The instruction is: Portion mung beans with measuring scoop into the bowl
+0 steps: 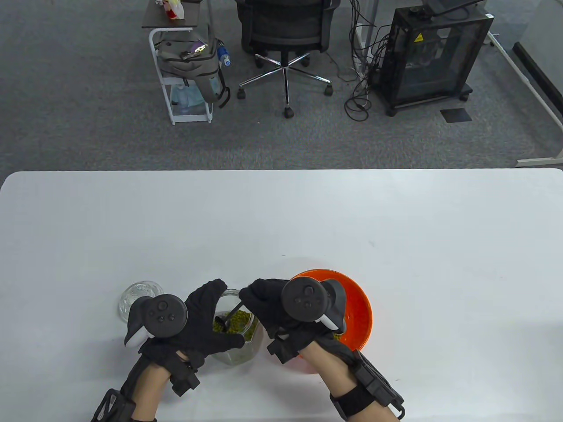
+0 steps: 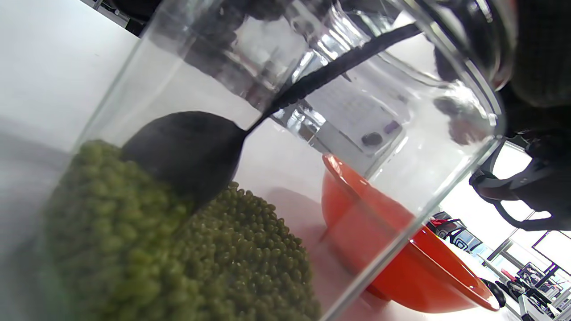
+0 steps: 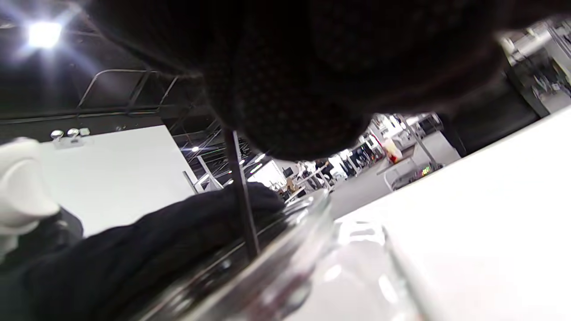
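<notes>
A clear glass jar of green mung beans stands near the table's front edge, tilted toward the right. My left hand grips it, fingers curled round its wall. My right hand pinches the handle of a black measuring scoop whose bowl is down in the jar. In the left wrist view the scoop presses into the mung beans. The orange bowl sits just right of the jar, partly under my right hand, with a few beans in it. The orange bowl shows through the glass.
A round glass lid lies on the white table left of my left hand. Beyond the far table edge are an office chair, a cart with a backpack and a black cabinet.
</notes>
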A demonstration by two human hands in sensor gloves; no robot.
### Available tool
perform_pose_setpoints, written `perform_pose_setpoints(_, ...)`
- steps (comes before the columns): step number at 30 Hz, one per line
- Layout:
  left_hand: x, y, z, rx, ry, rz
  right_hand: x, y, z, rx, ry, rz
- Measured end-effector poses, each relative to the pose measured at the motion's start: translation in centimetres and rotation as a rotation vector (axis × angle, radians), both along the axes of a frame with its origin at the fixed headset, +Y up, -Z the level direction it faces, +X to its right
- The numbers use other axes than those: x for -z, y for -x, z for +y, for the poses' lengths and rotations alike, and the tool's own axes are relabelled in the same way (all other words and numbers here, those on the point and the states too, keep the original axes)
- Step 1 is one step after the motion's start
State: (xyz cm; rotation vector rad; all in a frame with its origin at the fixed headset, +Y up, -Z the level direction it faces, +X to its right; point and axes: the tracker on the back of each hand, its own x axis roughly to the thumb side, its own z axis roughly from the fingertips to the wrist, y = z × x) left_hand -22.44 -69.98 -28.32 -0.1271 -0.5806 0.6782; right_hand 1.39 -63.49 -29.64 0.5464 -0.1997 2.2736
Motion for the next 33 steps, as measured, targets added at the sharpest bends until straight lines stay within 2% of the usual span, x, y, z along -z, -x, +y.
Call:
perform_pose_setpoints(2, 0.0, 0.0, 0.0, -0.002, 0.001, 0.000, 0.4, -0.6, -0.4, 0.066, 0.110, 0.014)
perform_pose_setpoints(5, 0.0, 0.0, 0.0, -0.003, 0.001, 0.001, 0.9, -1.6, -1.1, 0.147, 0.213, -0.014)
perform_pose_setpoints(11, 0.0, 0.0, 0.0, -0.001, 0.000, 0.000, 1.3, -3.9, -1.9, 0.234, 0.328, -0.123)
perform_pose_setpoints(14, 0.0, 0.0, 0.0, 0.000, 0.000, 0.001, 1.5, -5.0, -2.5, 0.291, 0.430, -0.136)
perform_pose_setpoints(24, 0.0, 0.0, 0.0, 0.004, -0.002, 0.001, 1.7, -8.8, -4.2, 0.521, 0.550, -0.162)
perform_pose_setpoints(33, 0.0, 0.0, 0.0, 0.003, -0.001, 0.001, 1.8, -11.9, -4.3, 0.596, 0.565, -0.192)
